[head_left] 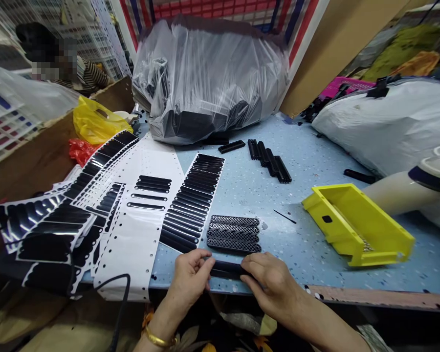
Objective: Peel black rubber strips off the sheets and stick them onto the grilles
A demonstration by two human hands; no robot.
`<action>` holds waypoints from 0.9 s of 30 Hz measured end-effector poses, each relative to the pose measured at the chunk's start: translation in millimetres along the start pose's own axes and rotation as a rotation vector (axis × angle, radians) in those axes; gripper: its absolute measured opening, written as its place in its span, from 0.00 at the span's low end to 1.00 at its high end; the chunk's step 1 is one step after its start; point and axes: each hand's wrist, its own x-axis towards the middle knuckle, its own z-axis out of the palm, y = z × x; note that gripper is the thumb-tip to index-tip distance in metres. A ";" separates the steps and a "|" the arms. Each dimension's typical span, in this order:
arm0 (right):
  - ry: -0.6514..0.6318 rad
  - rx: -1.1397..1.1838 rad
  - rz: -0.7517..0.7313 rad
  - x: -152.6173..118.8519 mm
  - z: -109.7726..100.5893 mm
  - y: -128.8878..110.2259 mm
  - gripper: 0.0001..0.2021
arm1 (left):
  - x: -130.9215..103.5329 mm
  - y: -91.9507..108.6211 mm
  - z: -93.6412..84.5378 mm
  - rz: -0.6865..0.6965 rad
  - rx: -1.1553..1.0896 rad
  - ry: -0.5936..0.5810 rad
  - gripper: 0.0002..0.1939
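Note:
A long black bar-shaped piece (227, 269) lies between my hands at the table's front edge. My left hand (192, 274) pinches its left end with thumb and fingers. The other end is gripped by my right hand (269, 278), whose fingers hide part of it. Just beyond are several black bars with a lattice pattern (233, 233), laid side by side. Left of them lies a white sheet of glossy black strips (192, 200). A few loose strips (153, 184) rest on a white backing sheet (132, 254) with round holes.
A yellow bin (359, 225) with small metal pieces stands at right, near a thin dark stick (285, 216). More black bars (269, 160) lie farther back, before a large plastic bag (212, 78). More strip sheets (55, 225) overlap at left. A person (58, 58) is at far left.

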 end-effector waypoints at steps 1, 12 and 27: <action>0.008 0.020 0.004 -1.2 0.8 1.7 0.10 | 0.1 -0.3 0.1 0.010 0.009 0.003 0.16; 0.120 0.304 0.019 -9.1 6.6 15.5 0.08 | -0.7 -0.5 0.1 -0.014 0.001 0.034 0.17; 0.262 0.318 -0.086 -15.5 11.9 13.9 0.11 | 0.7 -2.7 -2.3 -0.006 0.053 0.023 0.19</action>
